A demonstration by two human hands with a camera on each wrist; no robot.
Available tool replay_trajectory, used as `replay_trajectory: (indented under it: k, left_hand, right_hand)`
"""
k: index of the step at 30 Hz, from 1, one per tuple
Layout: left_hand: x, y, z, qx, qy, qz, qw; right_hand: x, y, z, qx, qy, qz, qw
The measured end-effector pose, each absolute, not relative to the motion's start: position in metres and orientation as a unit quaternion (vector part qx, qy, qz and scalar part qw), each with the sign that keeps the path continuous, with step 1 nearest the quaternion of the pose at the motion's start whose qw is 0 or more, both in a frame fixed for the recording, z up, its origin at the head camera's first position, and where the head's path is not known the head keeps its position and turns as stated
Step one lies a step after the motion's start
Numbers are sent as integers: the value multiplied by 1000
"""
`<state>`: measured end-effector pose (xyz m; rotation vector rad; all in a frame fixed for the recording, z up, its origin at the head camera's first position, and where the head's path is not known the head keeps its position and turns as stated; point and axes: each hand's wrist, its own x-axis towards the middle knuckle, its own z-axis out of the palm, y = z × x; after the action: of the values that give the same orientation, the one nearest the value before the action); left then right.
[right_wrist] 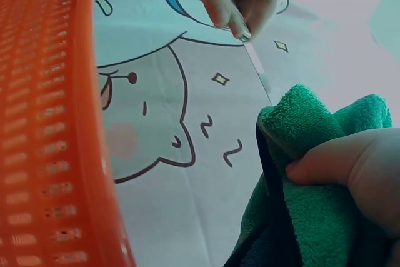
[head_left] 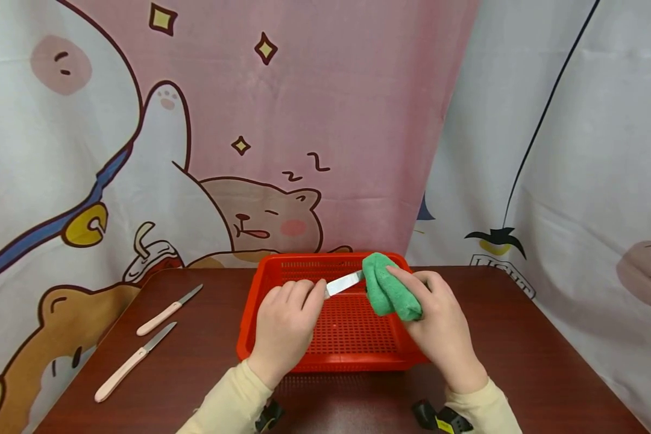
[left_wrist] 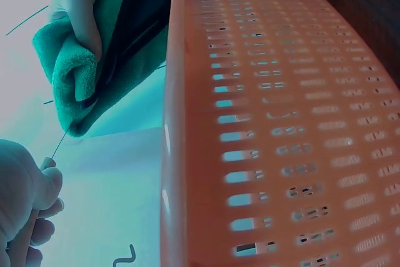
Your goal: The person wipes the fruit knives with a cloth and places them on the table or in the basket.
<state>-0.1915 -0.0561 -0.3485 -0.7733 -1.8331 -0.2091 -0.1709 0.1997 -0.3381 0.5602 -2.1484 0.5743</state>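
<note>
My left hand (head_left: 287, 322) grips the handle of a small knife, its blade (head_left: 343, 284) pointing right over a red plastic basket (head_left: 325, 366). A folded green cloth (head_left: 385, 289) is held in my right hand (head_left: 439, 319), and the blade's tip end goes behind the cloth's left edge. In the left wrist view the handle (left_wrist: 24, 236) runs down through my curled fingers and the thin blade reaches the cloth (left_wrist: 75, 85). The right wrist view has my thumb (right_wrist: 331, 161) pressing on the cloth (right_wrist: 325, 217), the blade (right_wrist: 256, 64) meeting its upper corner.
Two more knives with pale handles lie on the left of the dark brown table (head_left: 206, 386): a farther knife (head_left: 163, 316) and a nearer knife (head_left: 132, 364). Behind the table hangs a printed cartoon curtain (head_left: 358, 150). The basket has perforated walls and floor.
</note>
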Motion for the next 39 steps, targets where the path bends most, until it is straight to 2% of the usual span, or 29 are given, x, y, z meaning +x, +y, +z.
replay_trajectory:
  k: [14, 32, 39]
  left_hand:
    - [-195, -56, -351, -332, -781, -84, 523]
    - [-194, -48, -352, -339, -779, -82, 520]
    - [-194, -47, -352, -336, -779, -92, 521]
  right_hand:
    - [-159, 196, -329, 248, -831, 250, 431]
    - [-152, 173, -336, 305, -823, 243, 414]
    - [-155, 169, -341, 293, -841, 234, 389]
